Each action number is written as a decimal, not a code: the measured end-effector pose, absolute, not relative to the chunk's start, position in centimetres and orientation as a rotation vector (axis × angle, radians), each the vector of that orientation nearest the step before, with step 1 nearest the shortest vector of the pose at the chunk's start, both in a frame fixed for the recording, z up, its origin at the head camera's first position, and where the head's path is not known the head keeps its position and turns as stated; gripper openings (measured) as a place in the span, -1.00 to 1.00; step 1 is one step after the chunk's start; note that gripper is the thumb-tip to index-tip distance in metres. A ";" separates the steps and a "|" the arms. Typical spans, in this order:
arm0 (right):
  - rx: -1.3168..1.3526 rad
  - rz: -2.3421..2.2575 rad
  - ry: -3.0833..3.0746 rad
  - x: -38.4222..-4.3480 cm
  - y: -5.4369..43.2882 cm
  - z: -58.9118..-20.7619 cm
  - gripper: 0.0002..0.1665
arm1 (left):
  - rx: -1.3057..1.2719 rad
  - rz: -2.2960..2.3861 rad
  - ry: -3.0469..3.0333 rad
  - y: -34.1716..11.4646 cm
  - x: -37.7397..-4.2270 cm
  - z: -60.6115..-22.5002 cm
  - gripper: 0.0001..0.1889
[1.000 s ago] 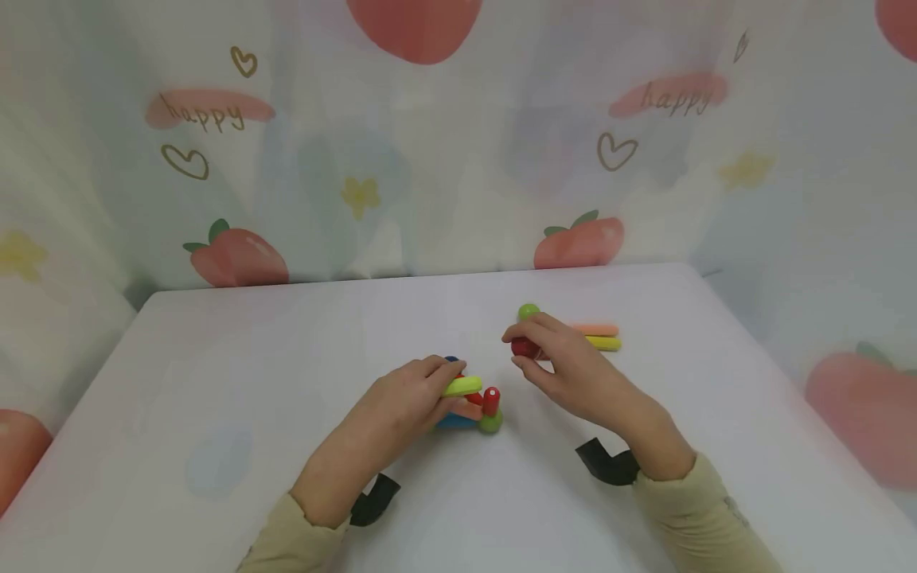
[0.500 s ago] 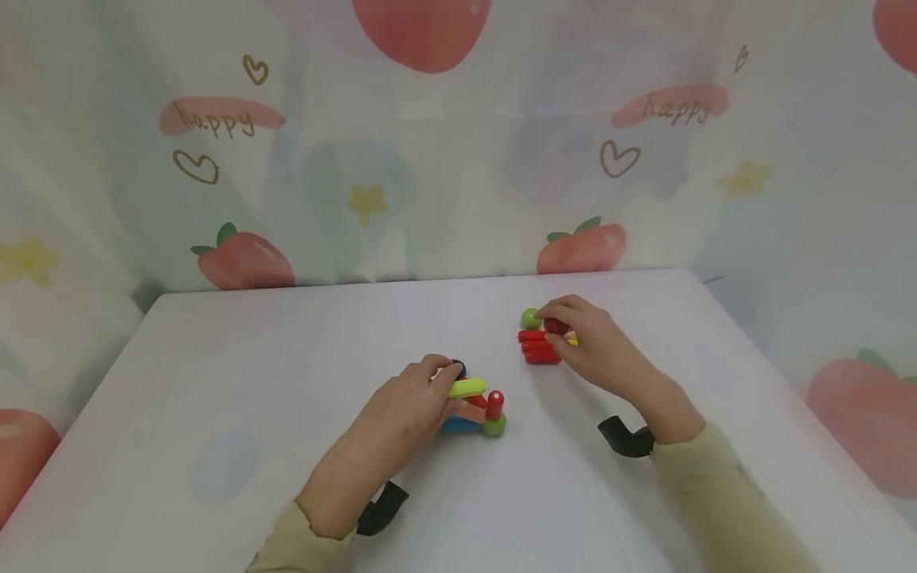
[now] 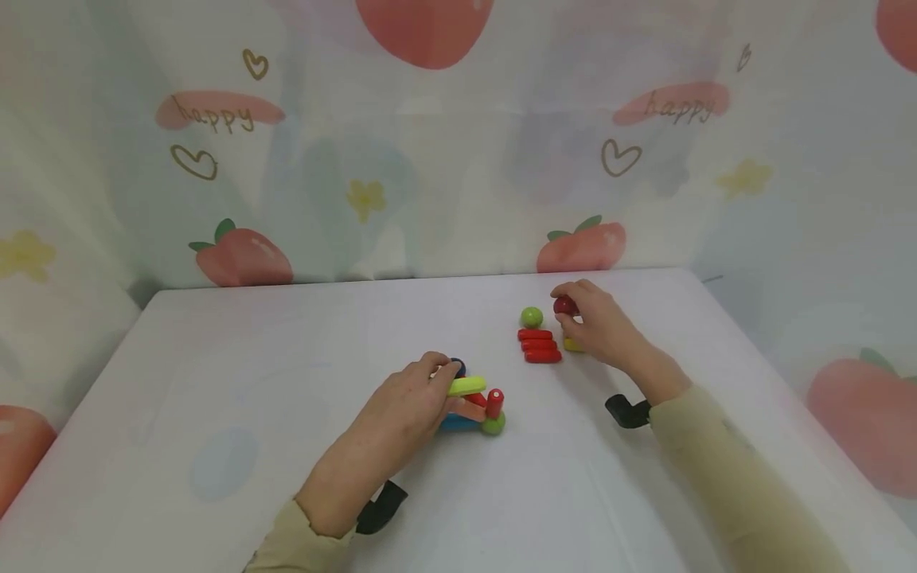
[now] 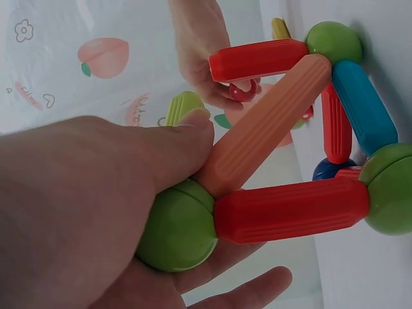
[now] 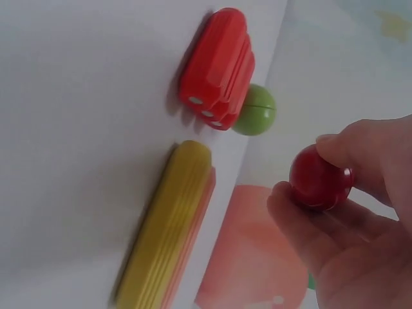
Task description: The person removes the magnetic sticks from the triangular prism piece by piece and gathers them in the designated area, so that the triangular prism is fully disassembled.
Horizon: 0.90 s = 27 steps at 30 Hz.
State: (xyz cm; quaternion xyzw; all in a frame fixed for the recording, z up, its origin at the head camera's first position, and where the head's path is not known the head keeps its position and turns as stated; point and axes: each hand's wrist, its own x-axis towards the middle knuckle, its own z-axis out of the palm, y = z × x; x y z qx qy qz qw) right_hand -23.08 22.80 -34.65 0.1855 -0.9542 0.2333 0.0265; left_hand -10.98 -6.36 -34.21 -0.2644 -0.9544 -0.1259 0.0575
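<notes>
My left hand grips a frame of magnetic sticks and balls standing on the table. In the left wrist view its thumb lies by a green ball, where an orange stick and a red stick join. A yellow-green stick projects past the fingers. A blue stick and a dark blue ball belong to the lower part. My right hand pinches a dark red ball between thumb and fingers, raised off the table at the back right.
Three red sticks lie side by side right of the frame, with a loose green ball behind them. A yellow stick and a salmon one lie near the right hand. Black straps hang at both wrists. A printed curtain backs the table.
My right hand has carried the dark red ball back and to the right, uncovering the three red sticks. The left hand keeps its hold on the frame in about the same place.
</notes>
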 end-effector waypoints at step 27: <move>0.386 0.664 -3.237 -26.8 22.6 -36.9 -0.51 | -0.794 -0.378 -2.913 -6.4 -11.2 -34.2 -0.48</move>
